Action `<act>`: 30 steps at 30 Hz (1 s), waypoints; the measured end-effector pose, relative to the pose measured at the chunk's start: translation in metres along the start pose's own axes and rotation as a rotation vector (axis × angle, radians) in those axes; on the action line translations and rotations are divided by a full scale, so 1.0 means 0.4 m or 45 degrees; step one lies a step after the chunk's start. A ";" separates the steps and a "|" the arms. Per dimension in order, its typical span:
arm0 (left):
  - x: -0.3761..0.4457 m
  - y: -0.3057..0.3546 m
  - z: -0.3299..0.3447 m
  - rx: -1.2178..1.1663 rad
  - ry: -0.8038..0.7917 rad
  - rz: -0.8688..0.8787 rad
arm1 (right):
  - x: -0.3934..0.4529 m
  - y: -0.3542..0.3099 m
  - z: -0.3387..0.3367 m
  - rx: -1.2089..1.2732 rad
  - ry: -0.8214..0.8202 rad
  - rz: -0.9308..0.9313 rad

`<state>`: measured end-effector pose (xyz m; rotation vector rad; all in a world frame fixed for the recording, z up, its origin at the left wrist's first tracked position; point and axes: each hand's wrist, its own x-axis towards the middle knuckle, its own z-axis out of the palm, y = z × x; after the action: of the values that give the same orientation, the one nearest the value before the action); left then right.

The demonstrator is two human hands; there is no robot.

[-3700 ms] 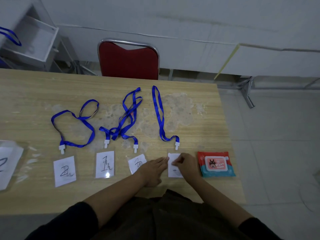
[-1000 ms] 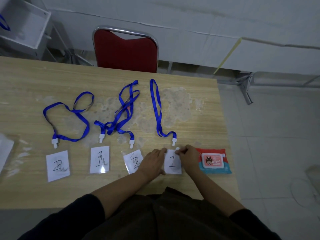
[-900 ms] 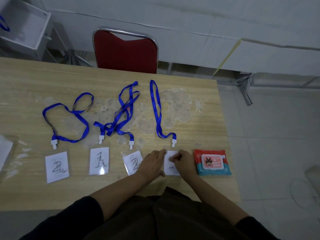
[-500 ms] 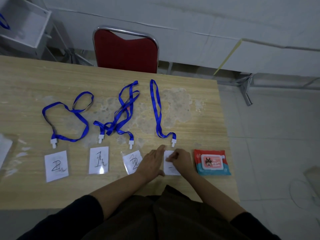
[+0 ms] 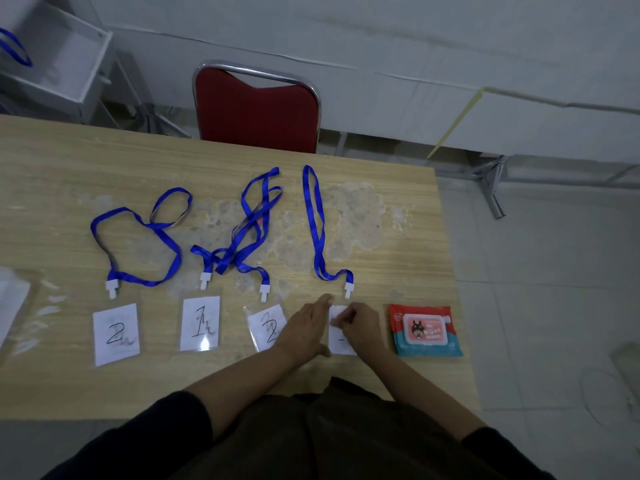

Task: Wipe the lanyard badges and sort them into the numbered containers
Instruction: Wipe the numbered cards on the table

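1. White and laminated, the rightmost badge (image 5: 341,336) lies flat near the front edge of the worktop (image 5: 408,237), just left of the pack of wet wipes (image 5: 426,330).
2. The right hand (image 5: 360,327) has its fingers curled over the upper part of the badge, pinching what looks like a small white wipe (image 5: 336,313) against it. The left hand (image 5: 306,329) lies beside it with fingers straight, steadying the badge's left edge.
3. Judged from this, the wiping step is in hand on this badge.
4. Its blue lanyard (image 5: 317,223) stretches away across the worktop, clip just above the badge.
5. Three more badges, marked 2 (image 5: 116,334), 1 (image 5: 200,323) and 2 (image 5: 266,327), lie in a row to the left.
6. Next would come finishing the wipe, then lifting the badge with its lanyard towards the matching container; no numbered container can be told for certain here.
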<state>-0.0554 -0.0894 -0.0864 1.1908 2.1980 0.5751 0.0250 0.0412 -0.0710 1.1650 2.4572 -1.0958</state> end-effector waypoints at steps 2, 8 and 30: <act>0.002 -0.005 -0.001 0.033 -0.010 0.012 | -0.022 0.022 0.014 -0.125 -0.110 -0.070; 0.004 -0.004 -0.001 0.039 -0.015 0.017 | -0.005 0.036 -0.020 -0.045 0.077 0.034; 0.000 0.003 -0.011 -0.043 -0.042 -0.048 | -0.059 0.023 -0.009 0.003 -0.047 -0.032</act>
<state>-0.0576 -0.0893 -0.0822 1.1311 2.1699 0.5707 0.0480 0.0340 -0.0624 1.1075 2.4492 -1.1171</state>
